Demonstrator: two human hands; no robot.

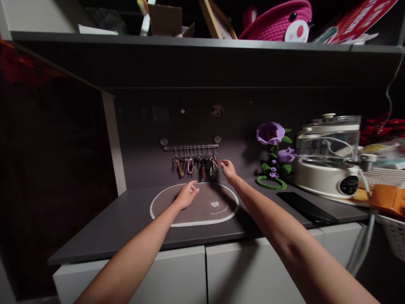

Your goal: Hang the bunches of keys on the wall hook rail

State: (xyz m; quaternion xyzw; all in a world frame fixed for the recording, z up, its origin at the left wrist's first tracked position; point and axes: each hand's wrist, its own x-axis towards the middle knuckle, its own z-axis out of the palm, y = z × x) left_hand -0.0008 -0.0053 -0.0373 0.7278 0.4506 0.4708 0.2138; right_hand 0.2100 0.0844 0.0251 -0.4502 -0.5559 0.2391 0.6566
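Observation:
A clear rail is fixed to the dark back wall, and several bunches of keys hang from its hooks. My right hand is raised just right of the last keys, its fingers curled together; whatever they may hold is too small to make out. Lower down, my left hand hovers over or rests on the brown oval mat, which I cannot tell. Its fingers point toward the keys with the thumb apart, and nothing shows in them. The mat has a white rim and a small flower print.
Purple knitted-looking flowers stand on the right of the counter. Near them are a black flat object and a cream appliance with a clear top. Overhead, a shelf holds a pink bag and a cardboard box.

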